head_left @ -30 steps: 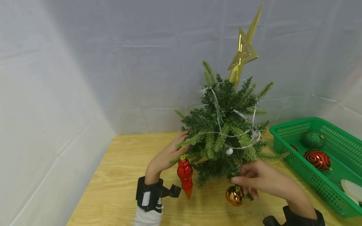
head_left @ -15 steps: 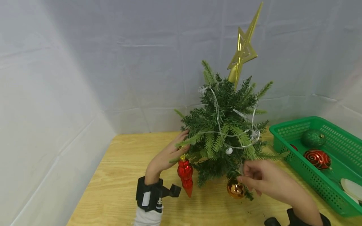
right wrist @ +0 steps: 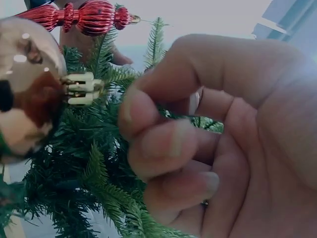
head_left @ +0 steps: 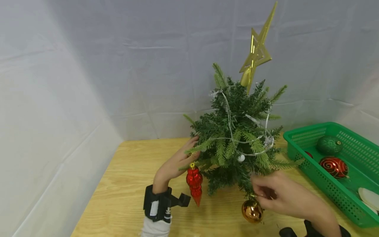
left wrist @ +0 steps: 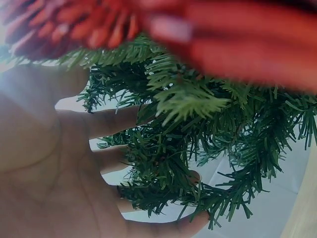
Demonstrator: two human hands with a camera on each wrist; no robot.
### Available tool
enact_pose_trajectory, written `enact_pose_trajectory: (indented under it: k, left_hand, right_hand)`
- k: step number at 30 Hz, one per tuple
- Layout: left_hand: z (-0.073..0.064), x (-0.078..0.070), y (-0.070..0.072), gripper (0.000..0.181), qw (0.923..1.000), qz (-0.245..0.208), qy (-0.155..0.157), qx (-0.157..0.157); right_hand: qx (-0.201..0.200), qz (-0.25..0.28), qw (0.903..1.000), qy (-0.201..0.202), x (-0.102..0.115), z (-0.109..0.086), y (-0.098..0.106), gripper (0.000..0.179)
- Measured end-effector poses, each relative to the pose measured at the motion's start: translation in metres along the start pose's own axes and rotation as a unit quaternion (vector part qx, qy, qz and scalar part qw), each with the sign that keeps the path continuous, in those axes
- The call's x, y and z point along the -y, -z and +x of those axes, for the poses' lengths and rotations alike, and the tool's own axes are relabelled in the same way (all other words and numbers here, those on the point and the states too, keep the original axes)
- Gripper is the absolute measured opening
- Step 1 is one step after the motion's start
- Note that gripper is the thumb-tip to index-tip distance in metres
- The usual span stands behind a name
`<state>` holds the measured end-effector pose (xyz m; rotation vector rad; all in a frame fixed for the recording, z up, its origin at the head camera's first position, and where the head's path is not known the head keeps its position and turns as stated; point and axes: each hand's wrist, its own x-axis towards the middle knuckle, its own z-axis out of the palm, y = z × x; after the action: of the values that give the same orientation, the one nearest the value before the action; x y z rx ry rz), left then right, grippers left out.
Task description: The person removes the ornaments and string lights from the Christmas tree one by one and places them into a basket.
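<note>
Compared with the earlier frame, the round glossy gold ornament (head_left: 252, 212) hangs lower, at lower right of centre; the right wrist view cuts it off. The right hand (head_left: 283, 195) curls its fingers beside it; I cannot tell whether they pinch anything. The left hand (head_left: 177, 162), fingers spread, touches the bushy green artificial tree (head_left: 239, 122) at centre; needles partly hide its fingers.

We are seeing a green ball (head_left: 329, 145) near a red ball (head_left: 334, 167) in a basket (head_left: 334, 193), a sheet (head_left: 165, 72) behind the table (head_left: 133, 174).
</note>
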<state>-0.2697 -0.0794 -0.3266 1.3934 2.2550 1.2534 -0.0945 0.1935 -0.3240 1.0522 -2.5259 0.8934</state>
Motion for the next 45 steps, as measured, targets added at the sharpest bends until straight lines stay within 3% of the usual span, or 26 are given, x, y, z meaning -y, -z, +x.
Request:
enact_pose_trajectory:
  k: [3,5,10,13,16,21,25,27,31,36,45]
  left_hand:
    - [0.0,-0.001,0.0,0.071,1.0,0.0,0.001,0.0]
    - [0.0,-0.001,-0.001,0.072,1.0,0.0,0.002,0.0]
    - [0.0,-0.001,-0.001,0.073,1.0,-0.002,0.005,-0.002]
    - [-0.001,-0.001,-0.001,0.072,1.0,-0.005,0.004,-0.003]
    - [-0.001,-0.001,0.0,0.072,1.0,-0.005,0.001,-0.004]
    - [0.0,-0.001,0.0,0.075,1.0,-0.006,0.002,-0.004]
    - [0.0,-0.001,0.0,0.076,0.9999,-0.008,0.007,-0.002]
    - [0.0,-0.001,-0.001,0.076,0.9999,-0.008,0.008,-0.002]
    - [0.0,0.0,-0.001,0.077,1.0,-0.004,0.006,-0.002]
    - [0.0,0.0,-0.001,0.076,1.0,-0.004,0.003,-0.002]
    - [0.001,0.0,-0.001,0.077,1.0,0.001,-0.002,-0.003]
  right_hand:
    - [0.007,0.042,0.9991,0.001,-0.003,-0.005,0.004,0.037]
    - [0.023,0.101,0.9946,-0.013,-0.004,-0.009,0.009,0.034]
    - [0.035,0.232,0.9707,-0.051,-0.008,-0.021,0.025,0.032]
    - [-0.009,0.267,0.9629,-0.037,-0.011,-0.028,0.035,0.034]
    - [-0.087,0.271,0.9576,-0.041,-0.012,-0.035,0.042,0.032]
    - [-0.235,0.208,0.9419,-0.119,-0.009,-0.048,0.051,0.021]
    - [-0.302,0.153,0.9196,-0.199,-0.01,-0.056,0.057,0.012]
    - [-0.321,0.137,0.9103,-0.223,-0.011,-0.059,0.059,0.011]
    - [-0.35,0.078,0.9054,-0.228,-0.017,-0.06,0.062,0.011]
    - [-0.362,0.003,0.8914,-0.273,-0.027,-0.065,0.063,0.015]
    - [-0.387,-0.011,0.8442,-0.371,-0.054,-0.081,0.067,0.028]
